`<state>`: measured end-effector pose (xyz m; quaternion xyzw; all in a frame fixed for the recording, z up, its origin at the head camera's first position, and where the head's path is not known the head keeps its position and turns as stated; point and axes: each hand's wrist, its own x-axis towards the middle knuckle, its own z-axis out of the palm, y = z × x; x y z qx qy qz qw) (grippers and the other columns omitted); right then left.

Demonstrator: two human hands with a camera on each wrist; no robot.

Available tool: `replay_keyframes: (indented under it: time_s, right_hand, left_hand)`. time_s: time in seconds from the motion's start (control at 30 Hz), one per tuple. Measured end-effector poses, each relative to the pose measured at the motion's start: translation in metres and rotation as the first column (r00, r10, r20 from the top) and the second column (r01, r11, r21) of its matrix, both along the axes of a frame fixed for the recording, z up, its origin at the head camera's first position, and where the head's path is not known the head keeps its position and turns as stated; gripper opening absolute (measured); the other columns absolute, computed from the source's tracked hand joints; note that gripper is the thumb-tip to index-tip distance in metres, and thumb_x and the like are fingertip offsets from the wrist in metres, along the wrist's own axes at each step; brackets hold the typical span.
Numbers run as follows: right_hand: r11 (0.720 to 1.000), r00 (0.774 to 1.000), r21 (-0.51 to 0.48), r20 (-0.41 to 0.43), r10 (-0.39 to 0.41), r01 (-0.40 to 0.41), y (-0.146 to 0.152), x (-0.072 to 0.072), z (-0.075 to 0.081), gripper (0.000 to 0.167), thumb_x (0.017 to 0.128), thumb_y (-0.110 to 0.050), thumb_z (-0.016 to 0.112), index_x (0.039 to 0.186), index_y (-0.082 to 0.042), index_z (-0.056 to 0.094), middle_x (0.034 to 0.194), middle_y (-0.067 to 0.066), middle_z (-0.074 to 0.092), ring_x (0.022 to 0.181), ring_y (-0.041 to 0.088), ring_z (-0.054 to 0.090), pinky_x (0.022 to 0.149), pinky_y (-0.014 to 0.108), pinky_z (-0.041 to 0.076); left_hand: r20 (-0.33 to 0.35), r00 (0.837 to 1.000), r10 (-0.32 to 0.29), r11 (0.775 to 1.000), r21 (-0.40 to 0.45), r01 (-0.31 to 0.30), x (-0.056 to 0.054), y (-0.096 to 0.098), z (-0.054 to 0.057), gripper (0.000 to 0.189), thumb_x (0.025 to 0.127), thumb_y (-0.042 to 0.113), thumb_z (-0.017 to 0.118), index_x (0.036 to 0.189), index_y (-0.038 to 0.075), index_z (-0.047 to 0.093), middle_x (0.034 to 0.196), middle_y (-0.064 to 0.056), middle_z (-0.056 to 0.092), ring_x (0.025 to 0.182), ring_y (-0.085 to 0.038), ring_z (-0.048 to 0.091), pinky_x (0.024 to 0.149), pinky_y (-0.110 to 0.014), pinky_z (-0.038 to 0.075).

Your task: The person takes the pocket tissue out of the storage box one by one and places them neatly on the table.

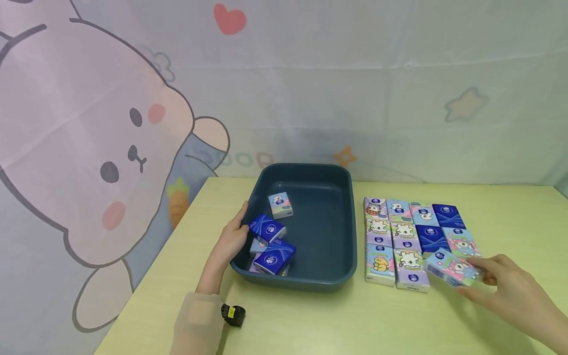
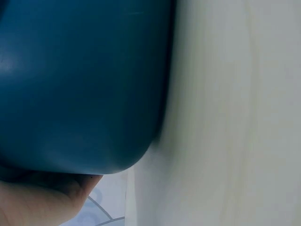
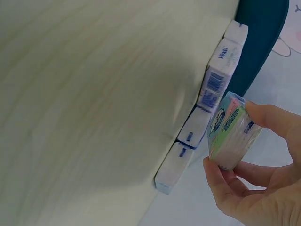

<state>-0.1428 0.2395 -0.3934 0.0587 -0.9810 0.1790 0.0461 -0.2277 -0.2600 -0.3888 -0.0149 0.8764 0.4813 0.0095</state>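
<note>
My right hand (image 1: 501,281) pinches a small pastel tissue pack (image 1: 452,267) between thumb and fingers, tilted above the near right corner of the pack rows. In the right wrist view the same tissue pack (image 3: 233,132) is held clear of the row's white ends. My left hand (image 1: 232,236) grips the left rim of a dark blue plastic bin (image 1: 306,282). Inside the bin's left side lie several tissue packs, among them a dark blue pack (image 1: 276,257) and a pastel pack (image 1: 280,205). The left wrist view shows mostly the bin's outer wall (image 2: 84,84).
Right of the bin, more tissue packs (image 1: 406,236) lie in close rows, some cartoon-printed, some dark blue. A small black object with a yellow mark (image 1: 233,314) is by the left sleeve. A printed curtain (image 1: 310,98) hangs behind the pale yellow table (image 1: 333,325).
</note>
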Motion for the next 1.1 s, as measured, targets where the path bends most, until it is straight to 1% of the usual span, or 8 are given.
replay_keyframes:
  time_s: [0.13, 0.43, 0.57, 0.63, 0.73, 0.87, 1.03, 1.1]
  right_hand:
    - [1.000, 0.999, 0.019, 0.034, -0.012, 0.011, 0.002, -0.002, -0.003, 0.074, 0.075, -0.044, 0.077, 0.123, 0.009, 0.058, 0.090, 0.011, 0.052, 0.075, 0.020, 0.046, 0.060, 0.027, 0.032]
    - [0.999, 0.998, 0.043, 0.060, -0.032, 0.029, 0.005, -0.004, -0.010, 0.075, 0.076, -0.047, 0.075, 0.123, 0.009, 0.057, 0.085, 0.010, 0.051, 0.071, 0.020, 0.045, 0.057, 0.027, 0.030]
    - [0.998, 0.997, 0.058, 0.072, -0.025, 0.021, 0.005, -0.005, -0.017, 0.076, 0.073, -0.048, 0.076, 0.120, 0.009, 0.058, 0.082, 0.010, 0.054, 0.069, 0.019, 0.048, 0.054, 0.028, 0.035]
    - [0.998, 0.997, 0.069, 0.080, -0.010, 0.005, 0.002, -0.005, -0.018, 0.077, 0.073, -0.049, 0.076, 0.120, 0.008, 0.056, 0.083, 0.014, 0.056, 0.069, 0.021, 0.051, 0.053, 0.032, 0.040]
    - [0.996, 0.996, 0.089, 0.084, 0.021, -0.029, -0.002, -0.005, -0.019, 0.076, 0.074, -0.051, 0.075, 0.123, 0.002, 0.053, 0.086, 0.019, 0.057, 0.071, 0.023, 0.054, 0.053, 0.039, 0.045]
    - [0.992, 0.996, 0.117, 0.075, 0.040, -0.049, -0.009, -0.004, -0.018, 0.072, 0.074, -0.051, 0.075, 0.124, -0.004, 0.052, 0.090, 0.023, 0.056, 0.070, 0.025, 0.054, 0.054, 0.044, 0.047]
    - [0.993, 0.997, 0.108, 0.070, 0.038, -0.046, -0.015, -0.006, -0.017, 0.070, 0.072, -0.050, 0.077, 0.120, -0.006, 0.054, 0.097, 0.028, 0.055, 0.074, 0.029, 0.056, 0.057, 0.050, 0.049]
    - [0.993, 0.996, 0.107, 0.073, 0.042, -0.050, -0.017, -0.006, -0.017, 0.071, 0.071, -0.052, 0.077, 0.119, -0.005, 0.053, 0.098, 0.029, 0.055, 0.074, 0.028, 0.056, 0.058, 0.050, 0.049]
  left_hand:
    - [0.000, 1.000, -0.002, 1.000, 0.003, 0.002, 0.000, 0.000, 0.000, 0.061, 0.098, 0.009, 0.030, 0.156, 0.017, 0.012, 0.163, -0.007, 0.012, 0.150, -0.031, 0.010, 0.121, -0.052, 0.011]
    - [0.002, 1.000, 0.005, 1.000, 0.005, -0.005, 0.000, 0.000, -0.001, 0.061, 0.098, 0.010, 0.031, 0.156, 0.018, 0.012, 0.163, -0.007, 0.012, 0.150, -0.032, 0.010, 0.120, -0.054, 0.011]
    - [0.002, 1.000, 0.003, 1.000, 0.005, -0.003, 0.000, 0.000, 0.000, 0.062, 0.098, 0.010, 0.031, 0.156, 0.018, 0.012, 0.163, -0.007, 0.012, 0.151, -0.032, 0.010, 0.120, -0.053, 0.011]
    - [0.004, 1.000, 0.004, 1.000, 0.001, -0.004, 0.000, -0.001, 0.000, 0.062, 0.098, 0.010, 0.030, 0.156, 0.019, 0.011, 0.163, -0.007, 0.011, 0.151, -0.032, 0.010, 0.120, -0.053, 0.011]
    - [0.006, 1.000, 0.004, 1.000, 0.000, -0.004, 0.000, 0.000, 0.000, 0.062, 0.098, 0.010, 0.031, 0.156, 0.019, 0.011, 0.163, -0.006, 0.011, 0.151, -0.031, 0.009, 0.121, -0.052, 0.011]
    - [0.005, 1.000, 0.001, 1.000, 0.002, -0.001, 0.001, 0.000, 0.000, 0.062, 0.098, 0.010, 0.031, 0.156, 0.019, 0.012, 0.163, -0.006, 0.011, 0.151, -0.031, 0.009, 0.121, -0.052, 0.011]
    - [0.001, 1.000, 0.001, 1.000, 0.002, -0.001, 0.001, 0.000, 0.001, 0.062, 0.098, 0.010, 0.031, 0.156, 0.018, 0.012, 0.163, -0.007, 0.012, 0.151, -0.031, 0.010, 0.120, -0.052, 0.011]
    - [0.001, 1.000, 0.004, 1.000, -0.001, -0.004, 0.001, 0.000, 0.001, 0.061, 0.098, 0.010, 0.031, 0.156, 0.017, 0.012, 0.163, -0.007, 0.012, 0.150, -0.031, 0.011, 0.120, -0.053, 0.012]
